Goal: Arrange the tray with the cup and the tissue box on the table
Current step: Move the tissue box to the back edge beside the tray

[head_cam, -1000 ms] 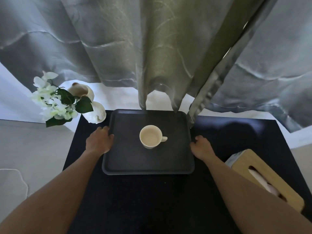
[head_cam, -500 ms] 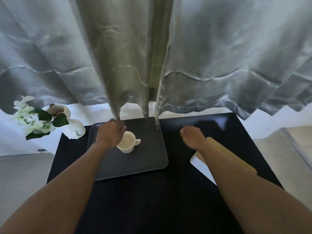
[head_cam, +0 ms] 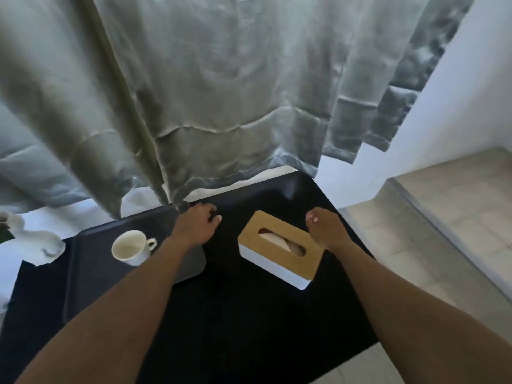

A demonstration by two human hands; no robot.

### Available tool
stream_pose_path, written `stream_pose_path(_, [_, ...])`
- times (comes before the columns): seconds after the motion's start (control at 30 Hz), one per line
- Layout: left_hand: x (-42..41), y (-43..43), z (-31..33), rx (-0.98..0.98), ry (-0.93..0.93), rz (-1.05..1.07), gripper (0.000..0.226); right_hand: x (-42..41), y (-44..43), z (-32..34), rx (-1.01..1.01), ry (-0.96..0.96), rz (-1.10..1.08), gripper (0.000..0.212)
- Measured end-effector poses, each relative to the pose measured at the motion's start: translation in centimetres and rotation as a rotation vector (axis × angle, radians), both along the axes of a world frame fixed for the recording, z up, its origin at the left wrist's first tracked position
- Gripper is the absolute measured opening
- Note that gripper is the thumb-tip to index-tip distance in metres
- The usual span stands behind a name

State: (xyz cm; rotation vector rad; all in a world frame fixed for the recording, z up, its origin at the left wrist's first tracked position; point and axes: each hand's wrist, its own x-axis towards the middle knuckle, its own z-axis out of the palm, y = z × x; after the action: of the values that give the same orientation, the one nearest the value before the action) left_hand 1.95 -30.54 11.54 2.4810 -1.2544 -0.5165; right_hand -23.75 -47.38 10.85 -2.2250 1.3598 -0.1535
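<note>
A dark grey tray (head_cam: 91, 273) lies on the left half of the black table (head_cam: 249, 314). A cream cup (head_cam: 130, 248) stands on the tray, handle to the right. The tissue box (head_cam: 274, 256), white with a wooden lid and a tissue in its slot, sits at an angle on the table, right of the tray. My left hand (head_cam: 196, 225) hovers over the tray's far right corner with loosely curled fingers and nothing in it. My right hand (head_cam: 324, 228) is at the box's far right corner, fingers loosely curled, holding nothing.
A grey curtain (head_cam: 221, 92) hangs down to the table's far edge, its hem brushing the tray's back rim. A white ceramic vase (head_cam: 36, 245) stands at the table's far left corner. Tiled floor (head_cam: 443, 217) lies beyond the table's right edge.
Both hands left the tray's sides. The view swung right. My left hand crossed over the cup to the tray's far right corner, and my right hand moved beside the tissue box.
</note>
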Motion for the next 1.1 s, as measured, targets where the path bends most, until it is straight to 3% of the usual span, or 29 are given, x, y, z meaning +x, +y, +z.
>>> stream_pose_path(0.13, [-3.9,-2.6,-0.6,0.064,0.040,-0.028,0.052,-4.9,-0.1,-1.3,0.069,-0.013,-0.142,0.022])
stream_pose_path(0.5, [-8.2,-4.8,-2.9,0.246,0.096,-0.026,0.071,-7.6,2.5,-4.8,0.561,-0.051,-0.425,0.070])
stream_pose_path(0.8, [-8.0,-6.1,-4.8,0.286,0.157,-0.016,0.073,-5.4,2.8,-6.0,0.697,-0.064,-0.421,0.083])
stream_pose_path(1.1, [-7.2,-6.5,-5.8,0.250,0.251,0.029,0.057,-3.6,2.1,-7.3,0.809,-0.080,-0.455,0.084])
